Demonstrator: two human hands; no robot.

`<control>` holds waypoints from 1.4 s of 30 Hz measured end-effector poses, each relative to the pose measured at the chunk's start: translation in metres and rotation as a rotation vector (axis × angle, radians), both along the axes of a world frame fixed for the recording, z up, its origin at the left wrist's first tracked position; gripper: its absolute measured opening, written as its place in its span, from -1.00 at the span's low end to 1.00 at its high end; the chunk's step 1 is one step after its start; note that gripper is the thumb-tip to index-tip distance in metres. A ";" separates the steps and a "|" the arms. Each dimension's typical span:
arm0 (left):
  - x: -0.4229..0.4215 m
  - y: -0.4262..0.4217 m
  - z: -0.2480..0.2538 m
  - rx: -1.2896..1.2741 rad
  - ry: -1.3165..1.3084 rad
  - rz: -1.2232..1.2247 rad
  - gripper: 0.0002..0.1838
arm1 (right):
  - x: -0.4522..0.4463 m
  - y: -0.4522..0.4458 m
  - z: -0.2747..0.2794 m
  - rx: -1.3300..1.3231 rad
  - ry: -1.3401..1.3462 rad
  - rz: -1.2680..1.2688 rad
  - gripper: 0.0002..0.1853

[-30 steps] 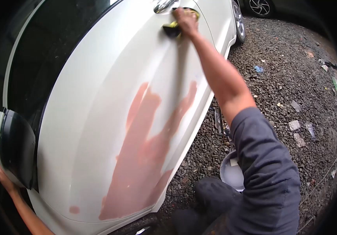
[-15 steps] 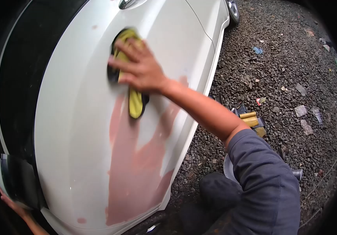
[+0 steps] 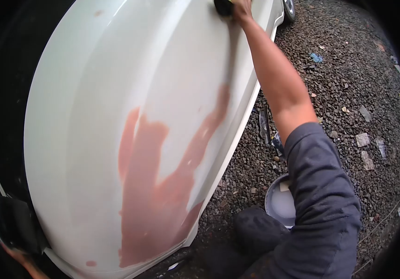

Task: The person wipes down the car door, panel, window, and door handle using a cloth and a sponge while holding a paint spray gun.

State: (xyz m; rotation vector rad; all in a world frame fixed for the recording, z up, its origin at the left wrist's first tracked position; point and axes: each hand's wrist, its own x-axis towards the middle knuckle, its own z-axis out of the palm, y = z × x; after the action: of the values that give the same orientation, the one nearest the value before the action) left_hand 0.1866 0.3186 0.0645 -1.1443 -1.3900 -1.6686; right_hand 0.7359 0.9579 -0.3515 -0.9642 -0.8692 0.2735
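In the head view, my right hand (image 3: 242, 9) is at the top edge, closed on a yellow and black cloth (image 3: 223, 8) pressed to the white car door (image 3: 102, 139). The frame cuts off part of both. A dark wet-looking streak runs down the panel below the cloth. Lower on the door, a large patch of pinkish filler (image 3: 146, 204) spreads in branches. At the lower left, my left hand (image 3: 17, 255) grips the underside of the black side mirror (image 3: 16, 223), with its fingers partly hidden.
A round basin (image 3: 281, 207) of cloudy liquid stands on the gravel (image 3: 339, 88) beside my dark-clad knee (image 3: 255, 228). Dark scraps (image 3: 276, 142) lie near it. Blue litter (image 3: 316, 57) and pale scraps (image 3: 362, 139) dot the ground. A car wheel (image 3: 289, 10) shows at the top right.
My right hand has swept the cloth up and to the right across the door, leaving a dark streak. The view has shifted slightly, uncovering the basin. My left hand stays at the mirror.
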 end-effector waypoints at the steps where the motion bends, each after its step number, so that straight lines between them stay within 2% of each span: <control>1: -0.038 -0.016 0.016 -0.039 0.066 0.050 -0.19 | -0.001 0.005 -0.043 0.017 -0.237 -0.176 -0.37; 2: -0.039 -0.015 0.020 -0.059 0.032 0.028 -0.16 | -0.005 0.008 -0.098 0.022 -0.471 -0.350 -0.42; 3: -0.040 -0.013 0.024 -0.078 -0.003 0.007 -0.14 | -0.020 0.009 -0.157 -0.071 -0.469 -0.386 -0.36; 4: -0.009 -0.005 0.013 -0.072 -0.146 -0.082 -0.10 | -0.037 0.003 -0.203 -0.163 -0.467 -0.420 -0.29; 5: 0.008 -0.002 0.008 -0.061 -0.292 -0.168 -0.05 | -0.052 -0.012 -0.224 -0.130 -0.447 -0.447 -0.27; 6: -0.011 -0.011 0.018 -0.102 -0.265 -0.174 -0.01 | -0.062 -0.025 -0.230 -0.089 -0.427 -0.477 -0.24; 7: -0.049 -0.025 0.036 -0.146 -0.238 -0.179 0.04 | -0.063 -0.031 -0.222 -0.330 -0.432 -0.372 -0.22; 8: -0.060 -0.028 0.042 -0.171 -0.242 -0.204 0.07 | -0.065 -0.028 -0.206 -0.407 -0.396 -0.365 -0.39; 10: -0.064 -0.030 0.044 -0.196 -0.281 -0.276 0.13 | -0.074 -0.063 -0.106 -0.094 0.070 -0.103 -0.56; 11: -0.055 -0.027 0.040 -0.193 -0.303 -0.294 0.13 | -0.084 -0.105 -0.046 0.031 -0.043 -0.212 -0.67; 12: -0.046 -0.023 0.036 -0.189 -0.325 -0.312 0.12 | -0.107 -0.116 -0.019 0.329 -0.269 -0.595 -0.66; 13: -0.030 -0.017 0.027 -0.182 -0.335 -0.303 0.10 | -0.129 -0.138 0.006 0.414 -0.369 -0.570 -0.67; 14: -0.027 -0.015 0.027 -0.178 -0.340 -0.300 0.08 | -0.157 -0.177 0.019 0.260 -0.529 -0.369 -0.60; 16: -0.034 -0.016 0.032 -0.177 -0.344 -0.296 0.05 | -0.193 -0.252 0.039 0.446 -0.459 -0.235 -0.46; 18: -0.047 -0.026 0.036 -0.168 -0.331 -0.284 0.04 | -0.195 -0.277 0.022 0.588 -0.623 0.006 -0.36; 21: -0.042 -0.019 0.022 -0.161 -0.255 -0.228 0.03 | -0.164 -0.211 -0.004 0.466 -0.527 -0.160 -0.37; 24: -0.040 -0.019 0.018 -0.158 -0.194 -0.159 0.02 | -0.098 -0.146 -0.035 0.104 -0.090 0.044 -0.25; 26: -0.038 -0.018 0.015 -0.163 -0.164 -0.124 0.02 | -0.062 -0.054 -0.104 0.005 0.046 0.002 -0.24; 28: -0.038 -0.024 0.015 -0.143 -0.135 -0.095 0.01 | -0.040 -0.022 -0.158 -0.357 -0.040 -0.211 -0.34; 29: -0.038 -0.026 0.016 -0.142 -0.129 -0.091 0.01 | -0.021 0.000 -0.187 -0.352 -0.089 -0.243 -0.40; 30: -0.038 -0.026 0.016 -0.141 -0.122 -0.087 0.01 | -0.011 -0.004 -0.194 -0.350 -0.137 -0.278 -0.45; 31: -0.037 -0.026 0.017 -0.141 -0.113 -0.084 0.01 | -0.022 -0.009 -0.206 -0.279 0.313 -0.168 -0.39; 33: -0.037 -0.024 0.018 -0.143 -0.100 -0.081 0.00 | -0.022 -0.017 -0.220 -0.198 0.625 0.175 -0.46; 34: -0.037 -0.025 0.018 -0.148 -0.092 -0.074 0.00 | -0.038 -0.008 -0.240 -0.128 0.651 0.102 -0.54; 35: -0.036 -0.027 0.019 -0.149 -0.083 -0.071 0.00 | -0.058 -0.003 -0.265 -0.152 0.619 0.037 -0.49; 37: -0.035 -0.029 0.019 -0.155 -0.073 -0.069 0.00 | -0.103 -0.019 -0.298 -0.154 0.645 0.075 -0.43; 38: -0.036 -0.031 0.018 -0.154 -0.072 -0.068 -0.01 | -0.143 -0.069 -0.305 -0.192 0.326 0.005 -0.36; 40: -0.034 -0.031 0.018 -0.159 -0.059 -0.080 -0.01 | -0.225 -0.176 -0.315 -0.211 -0.276 -0.284 -0.03; 42: -0.032 -0.035 0.018 -0.162 -0.053 -0.084 -0.01 | -0.298 -0.283 -0.302 -0.158 -0.262 -0.232 -0.20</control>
State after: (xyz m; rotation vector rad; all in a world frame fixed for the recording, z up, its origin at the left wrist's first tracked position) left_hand 0.1542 0.2836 0.0830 -1.2727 -1.5536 -1.6792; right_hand 0.4378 0.6744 -0.6538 -1.2567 -0.9733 0.0163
